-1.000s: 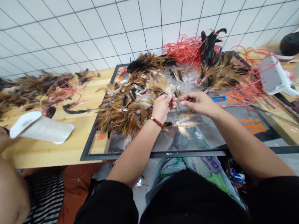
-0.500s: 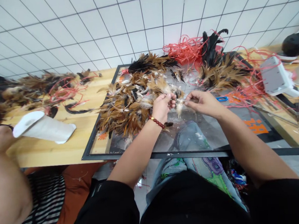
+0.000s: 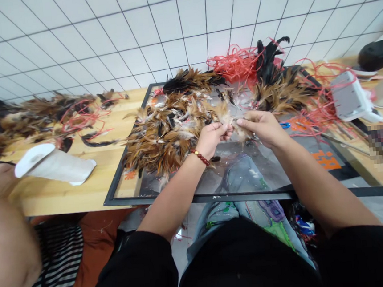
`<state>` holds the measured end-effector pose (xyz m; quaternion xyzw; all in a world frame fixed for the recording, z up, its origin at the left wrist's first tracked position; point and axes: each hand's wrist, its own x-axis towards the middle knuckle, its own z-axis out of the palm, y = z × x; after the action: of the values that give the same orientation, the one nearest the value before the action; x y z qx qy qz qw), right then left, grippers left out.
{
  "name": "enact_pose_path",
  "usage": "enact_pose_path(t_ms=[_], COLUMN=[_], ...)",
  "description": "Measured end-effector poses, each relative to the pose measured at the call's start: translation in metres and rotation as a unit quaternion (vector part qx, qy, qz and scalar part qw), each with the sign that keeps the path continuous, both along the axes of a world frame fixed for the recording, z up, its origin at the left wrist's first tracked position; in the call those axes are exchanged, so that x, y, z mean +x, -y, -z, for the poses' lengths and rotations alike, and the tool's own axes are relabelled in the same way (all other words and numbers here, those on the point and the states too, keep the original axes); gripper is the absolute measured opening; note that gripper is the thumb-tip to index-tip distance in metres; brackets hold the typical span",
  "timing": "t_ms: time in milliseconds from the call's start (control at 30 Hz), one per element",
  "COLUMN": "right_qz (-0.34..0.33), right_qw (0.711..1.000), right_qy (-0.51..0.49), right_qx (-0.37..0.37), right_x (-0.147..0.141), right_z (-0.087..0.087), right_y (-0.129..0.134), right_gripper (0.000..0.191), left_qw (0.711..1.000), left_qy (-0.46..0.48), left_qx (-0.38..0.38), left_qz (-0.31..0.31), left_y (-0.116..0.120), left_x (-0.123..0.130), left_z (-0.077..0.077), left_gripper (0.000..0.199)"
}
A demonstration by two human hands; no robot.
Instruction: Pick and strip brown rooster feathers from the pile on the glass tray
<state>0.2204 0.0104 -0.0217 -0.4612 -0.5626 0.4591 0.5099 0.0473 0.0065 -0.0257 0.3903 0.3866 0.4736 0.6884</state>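
Left hand (image 3: 214,138) and right hand (image 3: 263,126), fingers pinched together, grip what appear to be pale feathers (image 3: 242,135) beside a brown feather heap (image 3: 161,141).

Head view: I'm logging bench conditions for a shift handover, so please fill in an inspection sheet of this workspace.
Surface: wooden table bearing a black-framed glossy panel.
Materials: brown feather pile on the panel; pale feathers between the hands.
Clutter: tangled red strands at the back; blue tool partly hidden by the right hand.
Hands: left hand pinches pale feathers; right hand has its fingertips at them, grip unclear.
Cables: none identifiable for certain.
Surroundings: white tiled wall behind; another person's arm at the left.
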Motion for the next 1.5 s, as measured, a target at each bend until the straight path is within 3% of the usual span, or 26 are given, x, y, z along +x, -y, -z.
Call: enact_pose_path(t_ms=[167, 233, 400, 533, 667, 767, 900, 1000, 1100, 1267, 1500], right_qz=[0.104, 0.117, 0.032, -0.037, -0.058, -0.044, 0.054, 0.029, -0.025, 0.026, 0.055], right_qw=[0.994, 0.992, 0.999, 0.995, 0.992, 0.998, 0.994, 0.996, 0.999, 0.999, 0.998], right_qy=[-0.028, -0.030, 0.029, 0.084, 0.099, 0.036, -0.074, -0.044, -0.021, 0.005, 0.015], right_qx=[0.029, 0.041, 0.003, -0.038, -0.045, -0.041, -0.059, -0.069, -0.024, 0.042, 0.031], right_x=[0.008, 0.012, 0.015, 0.008, 0.000, -0.002, -0.001, -0.005, -0.013, -0.015, -0.005], right_z=[0.003, 0.003, 0.002, 0.003, 0.000, -0.002, 0.000, 0.002, 0.003, 0.001, 0.000], right_y=[-0.008, -0.010, -0.007, -0.002, 0.002, 0.002, -0.003, -0.003, 0.001, 0.002, -0.001], right_gripper=[0.047, 0.049, 0.042, 0.037, 0.037, 0.035, 0.038, 0.042, 0.040, 0.036, 0.037], left_qw=[0.997, 0.995, 0.986, 0.973, 0.964, 0.970, 0.989, 0.994, 0.996, 0.997, 0.996], left_qy=[-0.006, -0.028, -0.125, -0.205, -0.251, -0.233, -0.136, -0.075, -0.061, -0.040, -0.023], left_qx=[-0.025, -0.037, 0.008, 0.074, 0.084, 0.071, 0.027, 0.004, -0.008, -0.060, -0.084], left_qz=[-0.069, -0.092, -0.114, -0.076, -0.028, -0.005, -0.044, -0.084, -0.071, 0.017, 0.032], left_y=[-0.001, -0.001, 0.001, 0.002, 0.003, 0.005, 0.005, 0.004, 0.005, 0.007, 0.003], left_x=[-0.001, -0.001, 0.001, 0.002, 0.006, 0.008, 0.007, 0.005, 0.004, 0.002, -0.001], left_z=[-0.006, -0.008, -0.010, -0.002, 0.004, 0.002, -0.004, -0.006, -0.008, -0.009, -0.006], left_gripper=[0.019, 0.019, 0.018, 0.017, 0.025, 0.029, 0.030, 0.028, 0.025, 0.022, 0.013])
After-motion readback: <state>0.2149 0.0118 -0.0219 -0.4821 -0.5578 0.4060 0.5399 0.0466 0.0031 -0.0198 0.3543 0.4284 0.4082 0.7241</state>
